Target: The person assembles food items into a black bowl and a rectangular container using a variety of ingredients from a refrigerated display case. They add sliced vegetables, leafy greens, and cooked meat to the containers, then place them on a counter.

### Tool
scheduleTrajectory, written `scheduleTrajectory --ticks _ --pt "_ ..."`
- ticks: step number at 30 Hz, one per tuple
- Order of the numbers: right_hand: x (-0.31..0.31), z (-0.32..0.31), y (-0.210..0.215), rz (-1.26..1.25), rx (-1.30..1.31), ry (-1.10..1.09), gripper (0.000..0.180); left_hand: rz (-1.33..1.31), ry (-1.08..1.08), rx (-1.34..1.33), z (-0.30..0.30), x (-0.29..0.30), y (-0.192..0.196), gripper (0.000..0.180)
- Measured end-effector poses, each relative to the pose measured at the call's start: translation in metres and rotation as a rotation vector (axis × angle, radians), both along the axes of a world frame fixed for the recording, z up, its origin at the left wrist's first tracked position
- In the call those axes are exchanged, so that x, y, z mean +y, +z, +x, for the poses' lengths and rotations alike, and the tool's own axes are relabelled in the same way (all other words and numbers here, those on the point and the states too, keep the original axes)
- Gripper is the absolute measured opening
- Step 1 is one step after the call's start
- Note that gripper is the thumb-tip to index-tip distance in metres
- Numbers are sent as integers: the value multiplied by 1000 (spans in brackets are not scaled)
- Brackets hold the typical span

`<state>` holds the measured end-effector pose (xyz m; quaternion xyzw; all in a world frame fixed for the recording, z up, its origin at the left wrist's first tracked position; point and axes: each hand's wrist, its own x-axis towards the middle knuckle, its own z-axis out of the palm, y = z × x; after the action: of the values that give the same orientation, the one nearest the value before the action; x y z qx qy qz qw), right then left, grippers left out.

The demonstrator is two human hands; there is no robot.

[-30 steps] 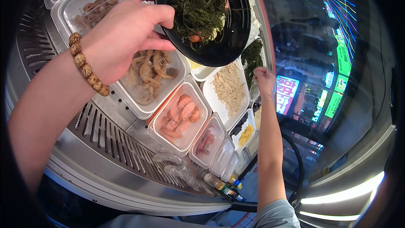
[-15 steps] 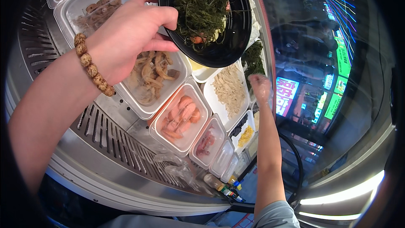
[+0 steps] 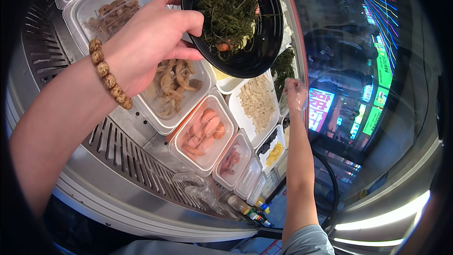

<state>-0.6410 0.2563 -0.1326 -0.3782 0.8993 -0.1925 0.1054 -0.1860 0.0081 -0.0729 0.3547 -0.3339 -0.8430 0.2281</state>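
Note:
My left hand (image 3: 165,30), with a beaded bracelet (image 3: 109,76) at the wrist, grips the rim of a black bowl (image 3: 271,42) between thumb and fingers. The bowl is tilted toward me and holds a heap of stringy dark green seaweed (image 3: 226,16) with bits of orange and yellow food under it. My right hand (image 3: 296,95), in a clear plastic glove, is at the far right edge of the food trays, beside more dark green seaweed (image 3: 282,68). Its fingers are curled closed, and whatever they hold is hidden.
Under the bowl stand plastic tubs of brown strips (image 3: 174,82), pink-orange sausage-like pieces (image 3: 204,132) and reddish meat (image 3: 231,158), plus a white tray of pale shreds (image 3: 257,106). A curved glass pane (image 3: 358,33) rises along the right. Slotted metal vents (image 3: 127,156) line the near side.
My left hand and the bowl have shifted slightly right and down. My right hand has moved a little to the right, its fingers still curled.

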Motion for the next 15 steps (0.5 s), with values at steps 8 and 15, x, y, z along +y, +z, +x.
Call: scheduleTrajectory --ticks 8,15 --pt "-12 25 10 344 127 66 29 3 3 17 -1 -1 -2 85" --pt "3 -3 -5 96 -35 94 20 -3 -2 20 0 -1 0 81"
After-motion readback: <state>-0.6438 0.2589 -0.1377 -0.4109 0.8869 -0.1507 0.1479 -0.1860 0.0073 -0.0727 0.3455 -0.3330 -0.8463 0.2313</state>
